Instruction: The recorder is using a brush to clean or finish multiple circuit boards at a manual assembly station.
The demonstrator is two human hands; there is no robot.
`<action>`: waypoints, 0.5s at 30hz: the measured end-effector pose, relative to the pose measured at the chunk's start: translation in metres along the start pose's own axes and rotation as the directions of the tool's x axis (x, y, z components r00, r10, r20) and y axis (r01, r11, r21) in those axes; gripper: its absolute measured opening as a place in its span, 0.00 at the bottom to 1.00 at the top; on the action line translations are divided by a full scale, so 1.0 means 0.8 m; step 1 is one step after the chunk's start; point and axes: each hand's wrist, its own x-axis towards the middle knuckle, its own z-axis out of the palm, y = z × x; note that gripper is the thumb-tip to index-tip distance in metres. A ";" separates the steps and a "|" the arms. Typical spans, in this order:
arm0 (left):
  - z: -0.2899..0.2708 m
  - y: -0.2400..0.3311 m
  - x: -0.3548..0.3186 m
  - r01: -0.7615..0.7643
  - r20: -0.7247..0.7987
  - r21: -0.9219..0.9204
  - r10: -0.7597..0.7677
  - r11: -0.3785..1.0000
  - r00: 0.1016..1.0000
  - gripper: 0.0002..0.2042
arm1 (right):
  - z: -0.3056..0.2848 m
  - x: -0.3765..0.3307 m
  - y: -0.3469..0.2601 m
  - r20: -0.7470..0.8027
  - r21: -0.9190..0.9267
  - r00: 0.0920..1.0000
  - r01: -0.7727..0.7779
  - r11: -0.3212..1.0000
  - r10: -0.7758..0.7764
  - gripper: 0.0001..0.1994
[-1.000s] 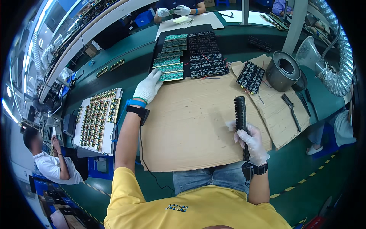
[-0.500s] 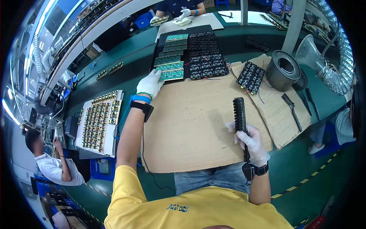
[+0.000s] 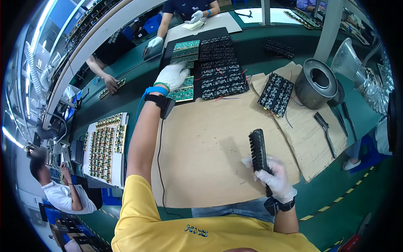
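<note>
My left hand [image 3: 171, 76], in a white knitted glove, reaches over the rows of green circuit boards [image 3: 181, 95] at the far side of the cardboard. Its fingers are stretched forward and slightly blurred, with nothing visibly held. Black-faced circuit boards [image 3: 224, 82] with red and blue wires lie just to its right. In my right hand [image 3: 277, 178], under a thin clear glove, is a black brush [image 3: 258, 151], gripped by its handle. The brush stands tilted above the brown cardboard sheet [image 3: 201, 159], bristles facing left.
A pair of black boards [image 3: 276, 94], a grey metal pot [image 3: 315, 83] and a dark-handled tool [image 3: 325, 132] are at right. A board-filled white tray [image 3: 105, 149] stands left. Co-workers' hands are across the bench [image 3: 155, 42] and at a board on the left [image 3: 110, 83].
My left hand has moved off the near green board's edge, farther over the boards. The brush has dropped lower and tilted left. A co-worker's hand has come in at the left board.
</note>
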 end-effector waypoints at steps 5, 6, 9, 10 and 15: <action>0.038 -0.006 0.099 0.007 0.089 0.067 -0.013 0.998 0.996 0.23 | -0.006 0.008 0.007 0.018 -0.089 0.995 0.099 0.991 -0.097 0.16; 0.043 -0.011 0.110 0.005 0.093 0.067 -0.011 0.998 0.996 0.23 | -0.007 0.010 0.007 0.015 -0.087 0.995 0.095 0.992 -0.094 0.16; 0.053 -0.038 0.132 0.049 0.179 0.182 -0.082 0.982 0.980 0.23 | -0.011 0.012 0.003 0.059 -0.092 0.986 0.162 0.982 -0.157 0.18; 0.053 -0.038 0.135 0.044 0.187 0.180 -0.078 0.983 0.979 0.23 | -0.012 0.013 0.004 0.053 -0.090 0.987 0.156 0.984 -0.152 0.18; 0.040 -0.025 0.155 0.078 0.217 0.235 -0.131 0.969 0.967 0.24 | -0.017 0.019 0.000 0.083 -0.039 0.990 0.115 0.993 -0.111 0.18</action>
